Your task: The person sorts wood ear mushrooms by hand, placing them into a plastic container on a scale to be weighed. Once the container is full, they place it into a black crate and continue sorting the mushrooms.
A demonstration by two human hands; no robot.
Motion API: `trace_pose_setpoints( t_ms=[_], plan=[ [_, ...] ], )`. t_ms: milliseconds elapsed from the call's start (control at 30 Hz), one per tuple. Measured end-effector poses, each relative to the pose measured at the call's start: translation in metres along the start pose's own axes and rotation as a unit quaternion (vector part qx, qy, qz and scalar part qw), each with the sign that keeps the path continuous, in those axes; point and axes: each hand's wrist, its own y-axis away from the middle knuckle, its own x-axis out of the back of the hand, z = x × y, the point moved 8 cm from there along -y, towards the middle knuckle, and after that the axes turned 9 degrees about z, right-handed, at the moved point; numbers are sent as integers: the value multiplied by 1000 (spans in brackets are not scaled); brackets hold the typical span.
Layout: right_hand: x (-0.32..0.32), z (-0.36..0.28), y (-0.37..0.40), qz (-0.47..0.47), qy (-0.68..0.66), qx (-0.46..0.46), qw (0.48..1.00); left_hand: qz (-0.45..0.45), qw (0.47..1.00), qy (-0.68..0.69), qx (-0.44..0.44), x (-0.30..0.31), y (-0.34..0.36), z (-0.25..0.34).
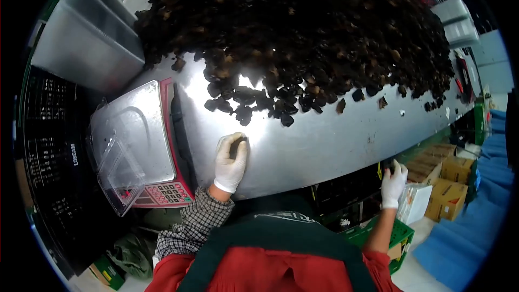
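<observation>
Food-packing workshop: dried-mushroom heap (303, 27), steel table (324, 140), scale (138, 130).

From my remote seat I read the long metal counter (324, 146) as stainless steel, smooth and glossy, throwing back a bright glare. The heap of dark wrinkled dried pieces (303, 27) on it looks matt, rough and crinkled. Both hands wear thin white gloves, rubbery and faintly shiny. The left hand (231, 165) curls its fingers (226, 141) round one dark matt piece (238, 147), and the right hand (393, 184) sits at the counter's edge. The checked sleeve (197, 221) is soft woven cloth. The red weighing scale (162, 192) has a glossy plastic body and a brushed metal pan. The clear clamshell tub (116, 170) on it is thin shiny plastic. I see dull brown cardboard boxes (446, 197) and matt black plastic crates (54, 146).
</observation>
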Motion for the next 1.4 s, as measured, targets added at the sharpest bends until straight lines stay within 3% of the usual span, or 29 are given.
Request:
trace_pose_setpoints(
  t_ms=[67, 133, 200, 333, 400, 467, 500, 667, 733, 867, 1000, 1033, 1067, 1133, 1200, 1267, 1367, 1400],
  plan=[
    [1, -6, 3, 2, -74, 35, 997, 2, 995, -55, -87, -9, -13, 11],
    [-5, -96, -6, -27, -208, 149, 966, 12, 971, -134, -197, -19, -21, 18],
    [-11, -201, -16, -69, -280, 205, 935, 3, 950, -200, -240, -27, -21, 17],
    [-16, -381, -28, -72, -440, 383, 809, -6, 940, -239, -242, -20, -5, 15],
    [-29, -439, -19, -75, -409, 437, 798, 0, 944, -251, -214, -12, 1, 7],
    [-42, -454, 1, -42, -352, 431, 830, 27, 946, -269, -181, -3, 2, 10],
    [-40, -451, 17, -67, -347, 451, 820, 4, 945, -283, -164, -1, 6, 1],
    [5, -408, 101, -215, -457, 491, 710, -28, 949, -269, -164, 14, 28, -13],
    [21, -412, 76, -175, -497, 492, 693, -54, 957, -259, -120, 19, 31, -10],
    [-12, -469, -8, -121, -455, 443, 763, -28, 957, -262, -124, 19, 29, -10],
    [-31, -522, -44, 85, -361, 461, 806, -23, 962, -247, -115, 22, 32, -12],
    [-41, -530, -41, 81, -351, 472, 805, -19, 963, -243, -113, 23, 32, -12],
    [-57, -534, -26, -11, -317, 502, 805, -15, 964, -238, -114, 23, 30, -11],
    [-46, -524, 19, -143, -301, 569, 752, 12, 971, -217, -99, 29, 28, -10],
    [-12, -484, 66, -97, -361, 580, 723, 27, 972, -216, -91, 33, 31, -12],
    [5, -454, 96, -196, -398, 583, 681, 12, 967, -234, -96, 32, 33, -15],
    [20, -434, 72, -200, -475, 531, 673, 8, 969, -219, -110, 30, 31, -14],
    [22, -439, 49, -157, -467, 514, 702, -1, 971, -214, -103, 29, 30, -13]
  ],
)
